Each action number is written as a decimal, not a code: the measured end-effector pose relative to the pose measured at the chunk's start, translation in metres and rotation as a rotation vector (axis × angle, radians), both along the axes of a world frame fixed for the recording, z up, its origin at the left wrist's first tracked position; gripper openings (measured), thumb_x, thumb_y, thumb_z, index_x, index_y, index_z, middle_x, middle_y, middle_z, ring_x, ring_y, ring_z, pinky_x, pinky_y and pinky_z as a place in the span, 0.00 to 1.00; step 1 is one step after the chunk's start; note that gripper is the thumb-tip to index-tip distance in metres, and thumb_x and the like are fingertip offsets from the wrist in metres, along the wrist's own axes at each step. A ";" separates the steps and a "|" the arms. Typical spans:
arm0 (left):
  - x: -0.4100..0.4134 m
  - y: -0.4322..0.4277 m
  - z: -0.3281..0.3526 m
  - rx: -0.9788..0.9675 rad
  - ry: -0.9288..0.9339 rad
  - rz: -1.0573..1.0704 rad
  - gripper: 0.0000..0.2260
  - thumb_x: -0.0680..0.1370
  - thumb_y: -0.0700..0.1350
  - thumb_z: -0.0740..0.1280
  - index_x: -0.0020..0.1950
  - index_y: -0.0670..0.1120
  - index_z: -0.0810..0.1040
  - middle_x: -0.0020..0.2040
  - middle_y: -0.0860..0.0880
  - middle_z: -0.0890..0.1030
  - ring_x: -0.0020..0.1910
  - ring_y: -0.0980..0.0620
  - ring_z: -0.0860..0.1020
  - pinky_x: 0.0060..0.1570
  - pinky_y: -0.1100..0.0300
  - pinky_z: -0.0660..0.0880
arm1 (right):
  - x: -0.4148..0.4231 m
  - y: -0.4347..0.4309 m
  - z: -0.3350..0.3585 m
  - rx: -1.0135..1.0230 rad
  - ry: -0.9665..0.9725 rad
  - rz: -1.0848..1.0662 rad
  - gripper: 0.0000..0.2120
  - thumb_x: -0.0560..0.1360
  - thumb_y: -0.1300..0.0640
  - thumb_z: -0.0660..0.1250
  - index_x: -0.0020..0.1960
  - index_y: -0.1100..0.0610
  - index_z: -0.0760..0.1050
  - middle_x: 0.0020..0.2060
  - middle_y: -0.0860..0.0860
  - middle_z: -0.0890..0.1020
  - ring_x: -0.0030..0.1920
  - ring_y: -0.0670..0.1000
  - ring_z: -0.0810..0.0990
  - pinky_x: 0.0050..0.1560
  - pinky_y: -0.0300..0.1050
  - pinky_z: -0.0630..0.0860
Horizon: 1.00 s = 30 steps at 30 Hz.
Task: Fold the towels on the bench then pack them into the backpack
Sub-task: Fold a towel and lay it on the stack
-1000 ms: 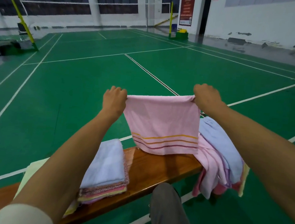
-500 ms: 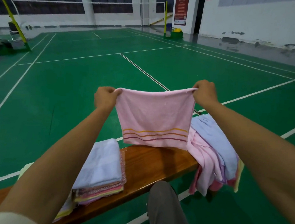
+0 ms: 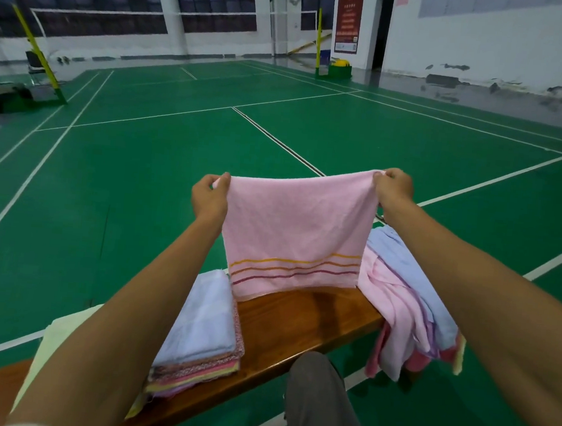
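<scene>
Both hands hold a pink towel (image 3: pixel 294 234) up in the air above the wooden counter (image 3: pixel 300 328). The left hand (image 3: pixel 209 200) pinches the towel's top left corner, thumb and fingers pressed together on the cloth, and the right hand (image 3: pixel 394 188) pinches the top right corner in the same grip. The towel hangs flat between them, its top edge nearly level, with three stripes in orange, brown and maroon near the bottom hem. That hem hangs at the far edge of the counter; whether it touches the wood cannot be told.

On the counter to the left lies a stack of folded towels (image 3: pixel 202 337), pale blue on top. At the right end a heap of unfolded towels (image 3: pixel 407 303) in pink, blue and lilac drapes over the counter's end. A grey-trousered knee (image 3: pixel 316 390) shows below the counter. Beyond it spreads a green court floor (image 3: pixel 140 185) with white lines.
</scene>
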<state>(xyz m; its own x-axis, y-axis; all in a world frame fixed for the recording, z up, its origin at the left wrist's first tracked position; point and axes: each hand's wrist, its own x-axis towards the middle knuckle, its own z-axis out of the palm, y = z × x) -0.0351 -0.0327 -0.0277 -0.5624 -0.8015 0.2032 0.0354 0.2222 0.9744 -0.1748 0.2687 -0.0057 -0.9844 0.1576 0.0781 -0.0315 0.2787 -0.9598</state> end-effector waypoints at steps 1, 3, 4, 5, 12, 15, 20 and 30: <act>-0.001 -0.001 -0.002 -0.009 -0.014 -0.011 0.10 0.80 0.49 0.69 0.46 0.42 0.81 0.38 0.51 0.77 0.35 0.55 0.72 0.35 0.60 0.70 | 0.000 0.000 -0.001 0.000 0.016 0.003 0.08 0.79 0.57 0.63 0.53 0.60 0.78 0.42 0.51 0.78 0.44 0.54 0.75 0.47 0.51 0.76; -0.002 -0.003 -0.003 -0.029 -0.035 -0.020 0.09 0.78 0.47 0.70 0.47 0.41 0.82 0.39 0.49 0.79 0.37 0.54 0.73 0.37 0.60 0.71 | -0.002 0.001 -0.004 0.013 0.037 0.018 0.06 0.80 0.58 0.63 0.54 0.58 0.78 0.45 0.52 0.79 0.46 0.54 0.77 0.49 0.51 0.77; -0.002 -0.004 -0.002 -0.040 -0.038 -0.018 0.08 0.78 0.46 0.70 0.47 0.41 0.83 0.40 0.49 0.79 0.38 0.53 0.74 0.39 0.60 0.72 | -0.002 0.002 -0.005 0.022 0.040 0.022 0.07 0.80 0.58 0.63 0.54 0.58 0.78 0.47 0.53 0.80 0.47 0.54 0.77 0.50 0.51 0.77; -0.003 -0.005 -0.001 -0.048 -0.035 -0.017 0.07 0.77 0.45 0.70 0.47 0.41 0.83 0.41 0.49 0.80 0.38 0.53 0.75 0.40 0.60 0.72 | -0.003 0.003 -0.006 0.029 0.042 0.020 0.07 0.81 0.59 0.63 0.55 0.58 0.79 0.49 0.53 0.80 0.47 0.54 0.78 0.51 0.50 0.77; -0.003 -0.004 0.000 -0.058 0.011 -0.040 0.03 0.78 0.42 0.69 0.46 0.45 0.81 0.40 0.52 0.79 0.39 0.56 0.74 0.37 0.61 0.71 | -0.003 0.004 -0.011 0.018 0.043 0.017 0.09 0.79 0.64 0.61 0.53 0.59 0.80 0.49 0.54 0.82 0.47 0.53 0.78 0.46 0.46 0.76; -0.002 -0.005 -0.002 -0.049 0.011 -0.044 0.03 0.79 0.43 0.67 0.47 0.44 0.80 0.42 0.52 0.78 0.40 0.55 0.74 0.39 0.60 0.71 | -0.001 0.005 -0.008 0.026 0.026 0.012 0.11 0.76 0.64 0.62 0.52 0.62 0.81 0.48 0.56 0.83 0.45 0.55 0.78 0.43 0.44 0.73; 0.000 -0.002 -0.011 -0.152 -0.028 -0.088 0.05 0.81 0.42 0.65 0.49 0.42 0.77 0.46 0.48 0.78 0.45 0.51 0.74 0.47 0.58 0.70 | -0.005 0.003 -0.008 0.105 0.019 -0.022 0.10 0.75 0.64 0.58 0.36 0.58 0.71 0.33 0.54 0.73 0.35 0.55 0.68 0.33 0.44 0.65; -0.013 0.008 -0.032 -0.104 -0.109 -0.076 0.07 0.82 0.44 0.63 0.51 0.41 0.77 0.45 0.50 0.77 0.42 0.52 0.73 0.41 0.58 0.70 | -0.018 0.003 -0.025 0.099 -0.040 -0.030 0.08 0.74 0.63 0.57 0.42 0.56 0.74 0.39 0.53 0.77 0.42 0.57 0.74 0.43 0.50 0.73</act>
<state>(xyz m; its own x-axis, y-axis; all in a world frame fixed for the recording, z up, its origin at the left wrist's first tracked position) -0.0485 -0.0248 -0.0601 -0.6438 -0.7336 0.2176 -0.0489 0.3233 0.9450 -0.1932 0.2716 -0.0304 -0.9820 0.1808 0.0550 0.0166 0.3722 -0.9280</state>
